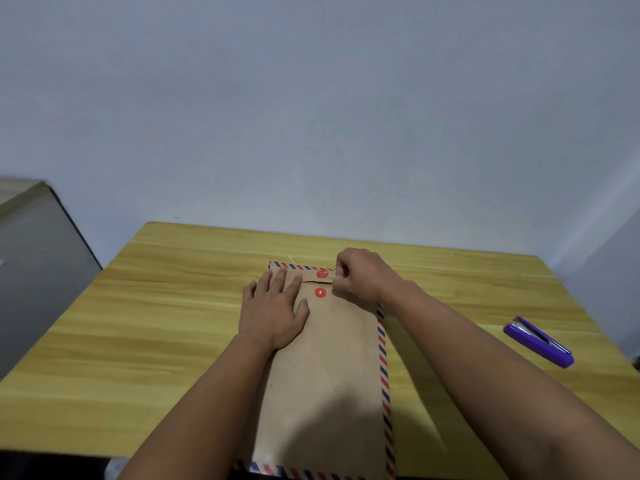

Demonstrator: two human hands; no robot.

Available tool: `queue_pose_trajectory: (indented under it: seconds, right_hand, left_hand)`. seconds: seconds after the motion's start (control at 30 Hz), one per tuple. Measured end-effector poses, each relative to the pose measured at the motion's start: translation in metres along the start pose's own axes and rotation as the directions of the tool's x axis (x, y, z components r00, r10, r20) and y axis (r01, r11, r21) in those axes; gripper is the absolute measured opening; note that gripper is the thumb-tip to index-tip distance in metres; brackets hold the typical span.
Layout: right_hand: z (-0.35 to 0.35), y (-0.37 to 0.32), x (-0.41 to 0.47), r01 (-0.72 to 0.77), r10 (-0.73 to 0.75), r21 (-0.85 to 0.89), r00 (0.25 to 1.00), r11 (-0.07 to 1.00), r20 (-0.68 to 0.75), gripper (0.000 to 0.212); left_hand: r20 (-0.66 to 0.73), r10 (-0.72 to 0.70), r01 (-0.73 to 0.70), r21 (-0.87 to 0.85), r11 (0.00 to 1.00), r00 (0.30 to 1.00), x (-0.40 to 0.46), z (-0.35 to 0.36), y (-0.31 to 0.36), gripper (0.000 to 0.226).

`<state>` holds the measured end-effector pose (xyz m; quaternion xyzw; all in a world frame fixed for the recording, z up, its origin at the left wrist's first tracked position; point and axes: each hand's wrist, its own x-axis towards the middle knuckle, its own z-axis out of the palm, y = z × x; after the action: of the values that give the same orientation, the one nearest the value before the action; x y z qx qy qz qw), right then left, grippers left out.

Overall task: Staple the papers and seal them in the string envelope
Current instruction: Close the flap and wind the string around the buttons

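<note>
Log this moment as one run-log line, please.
phase: sealing | left hand flat on string envelope | right hand closed beside flap button | stapler idle on table

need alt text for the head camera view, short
A left hand presses flat on a brown paper string envelope on a yellow wooden table, while the right hand pinches beside its two red button discs. A purple stapler lies right.

A yellow-toned wooden table [166, 306] with visible grain fills the lower half of the view, its far edge set against a plain pale grey-blue wall [311, 98]. At the left, beside the table's far corner and partly cut off by the frame, stands a grey box-shaped cabinet [31, 271] with a dark edge and a lighter top.
</note>
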<state>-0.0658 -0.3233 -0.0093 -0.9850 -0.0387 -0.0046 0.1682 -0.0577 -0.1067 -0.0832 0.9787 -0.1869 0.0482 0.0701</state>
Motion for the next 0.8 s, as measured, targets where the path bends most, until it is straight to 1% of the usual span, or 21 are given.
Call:
queue_pose_trajectory:
  seconds: [0.07, 0.17, 0.3, 0.33, 0.4, 0.43, 0.47, 0.5, 0.53, 0.6, 0.67, 0.73, 0.8]
  right_hand:
    - [0.001, -0.002, 0.001, 0.023, -0.023, 0.041, 1.0, 0.999, 0.0, 0.01]
    - [0.005, -0.005, 0.004, 0.032, -0.028, 0.165, 0.999, 0.986, -0.028, 0.016]
    - [-0.001, -0.006, 0.006, 0.022, -0.013, 0.31, 0.999, 0.951, -0.031, 0.011]
    - [-0.004, -0.004, 0.006, 0.013, -0.005, 0.294, 1.0, 0.956, -0.027, 0.014]
    - [-0.011, 0.004, 0.006, -0.002, 0.009, 0.143, 0.999, 0.99, -0.045, 0.021]
    - [-0.014, 0.008, 0.006, -0.025, 0.03, 0.063, 0.996, 0.998, -0.08, 0.023]
    - [-0.017, 0.013, 0.007, -0.069, 0.072, 0.029, 0.989, 0.997, -0.132, 0.023]
    - [-0.02, 0.017, 0.007, -0.118, 0.126, 0.055, 0.973, 0.992, -0.193, 0.021]
    - [-0.023, 0.021, 0.009, -0.164, 0.194, 0.137, 0.949, 0.977, -0.247, 0.019]
    - [-0.032, 0.028, 0.011, -0.199, 0.331, 0.391, 0.892, 0.899, -0.309, 0.015]
    - [-0.045, 0.029, 0.011, -0.183, 0.453, 0.643, 0.846, 0.743, -0.282, 0.017]
    - [-0.057, 0.023, 0.006, -0.17, 0.532, 0.806, 0.823, 0.567, -0.2, 0.024]
    - [-0.064, 0.015, 0.003, -0.133, 0.541, 0.884, 0.828, 0.448, -0.15, 0.032]
  left_hand:
    - [-0.001, 0.001, -0.001, -0.002, 1.0, 1.0, -0.001, 0.0, 0.0, 0.069]
    - [-0.002, 0.005, -0.005, -0.009, 1.0, 1.0, -0.002, -0.002, 0.001, 0.067]
    - [0.002, 0.003, -0.003, 0.004, 1.0, 1.0, -0.002, -0.002, 0.0, 0.067]
    - [0.003, 0.003, -0.003, 0.005, 1.0, 1.0, -0.002, -0.001, 0.0, 0.067]
    - [0.003, 0.003, -0.003, -0.009, 1.0, 1.0, -0.002, -0.001, 0.0, 0.066]
    - [0.004, 0.003, -0.003, -0.017, 1.0, 1.0, -0.002, -0.001, 0.0, 0.065]
    - [0.008, 0.004, -0.004, -0.018, 1.0, 1.0, -0.002, -0.001, 0.001, 0.065]
    - [0.013, 0.005, -0.005, -0.012, 1.0, 1.0, -0.002, -0.001, 0.001, 0.065]
    - [0.017, 0.005, -0.004, -0.006, 1.0, 1.0, -0.002, -0.001, 0.001, 0.066]
    - [0.016, 0.0, 0.0, -0.001, 1.0, 1.0, -0.002, -0.002, 0.001, 0.067]
    - [0.014, -0.006, 0.006, 0.001, 1.0, 1.0, -0.002, -0.002, 0.001, 0.069]
    - [0.018, -0.011, 0.011, 0.005, 1.0, 1.0, -0.002, -0.002, 0.002, 0.07]
    - [0.02, -0.018, 0.018, 0.011, 1.0, 1.0, -0.002, -0.003, 0.003, 0.069]
